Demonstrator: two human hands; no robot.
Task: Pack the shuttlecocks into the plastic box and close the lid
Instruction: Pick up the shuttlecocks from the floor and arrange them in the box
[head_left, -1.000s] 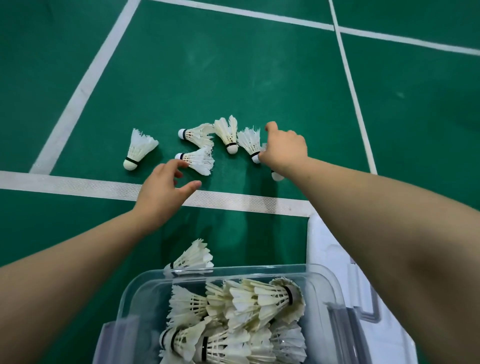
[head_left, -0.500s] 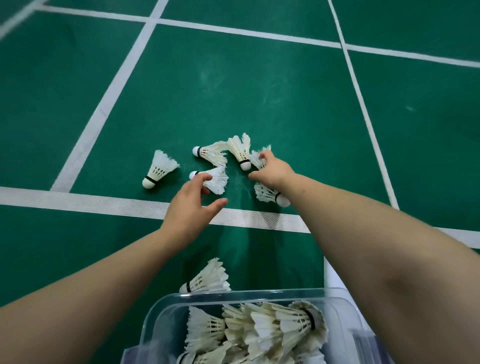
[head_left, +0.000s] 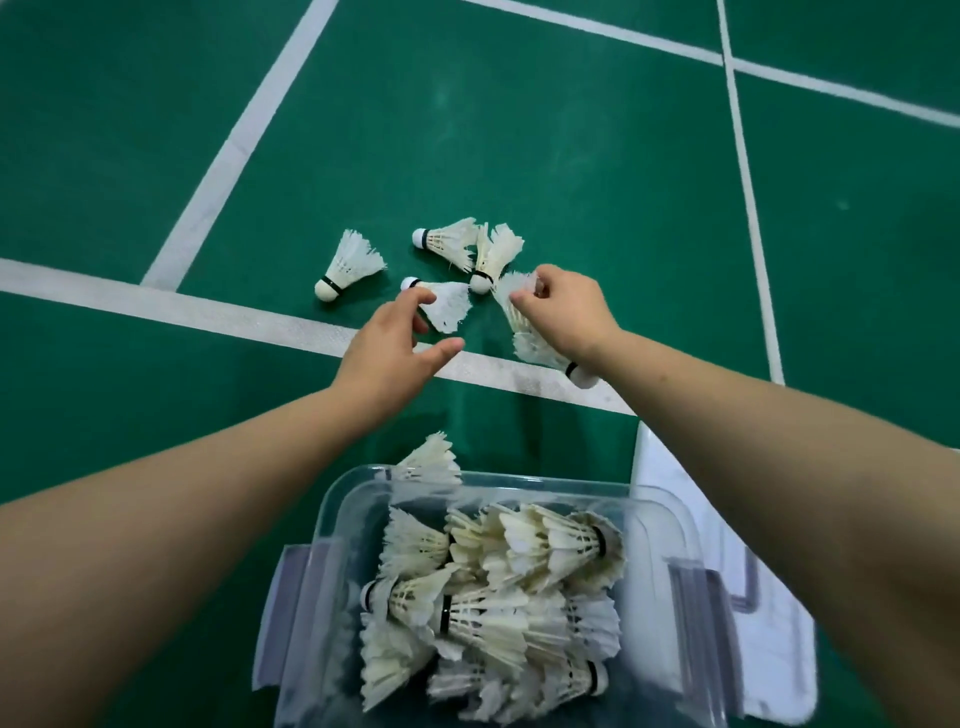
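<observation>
The plastic box (head_left: 332, 525) is mostly full. About seven shuttlecocks (head_left: 350, 264) lie outside. Right hand (head_left: 563, 312) fingers pinch one; left hand (head_left: 387, 345) fingers are apart. The lid (head_left: 769, 644) waits beside.

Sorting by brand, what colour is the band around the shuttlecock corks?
Black, clearest in the head view on the leftmost shuttlecock.

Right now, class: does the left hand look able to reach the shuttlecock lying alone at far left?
Probably yes: the left hand is open, and only bare court separates it from that shuttlecock.
</observation>
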